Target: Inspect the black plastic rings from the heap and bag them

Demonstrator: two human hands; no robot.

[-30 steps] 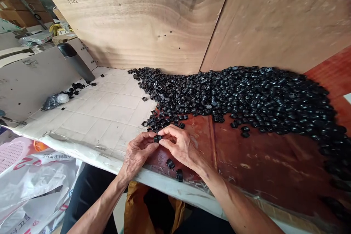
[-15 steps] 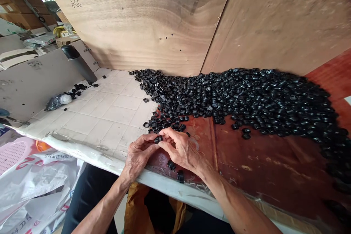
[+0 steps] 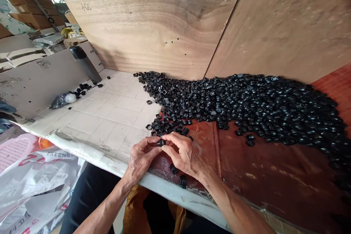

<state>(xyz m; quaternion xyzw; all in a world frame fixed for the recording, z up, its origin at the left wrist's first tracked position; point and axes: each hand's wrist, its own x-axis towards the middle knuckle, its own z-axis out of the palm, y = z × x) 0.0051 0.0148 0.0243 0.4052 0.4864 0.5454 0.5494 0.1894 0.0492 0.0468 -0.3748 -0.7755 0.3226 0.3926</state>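
Observation:
Between the fingertips of both hands sits a small black plastic cap (image 3: 161, 142), partly covered by the fingers. My left hand (image 3: 141, 155) pinches it from the left; my right hand (image 3: 182, 151) pinches it from the right. Two more black pieces lie by the table's front edge, one black cap (image 3: 173, 169) just under my right hand and another black cap (image 3: 182, 181) nearer the edge. Beyond my fingers, loose black rings (image 3: 164, 126) spread out from a long heap of black plastic parts (image 3: 233, 98).
Wooden boards (image 3: 164, 25) wall off the back of the table. A dark grey flask (image 3: 87, 65) stands at the left, near a small plastic bag (image 3: 60, 100) and scattered black bits. White sacks (image 3: 41, 190) and a pink basket (image 3: 19, 148) are below on the left.
The whole view has shifted slightly, so everything appears a little lower and farther right. Both hands keep their pinch on the cap, with only small finger movement.

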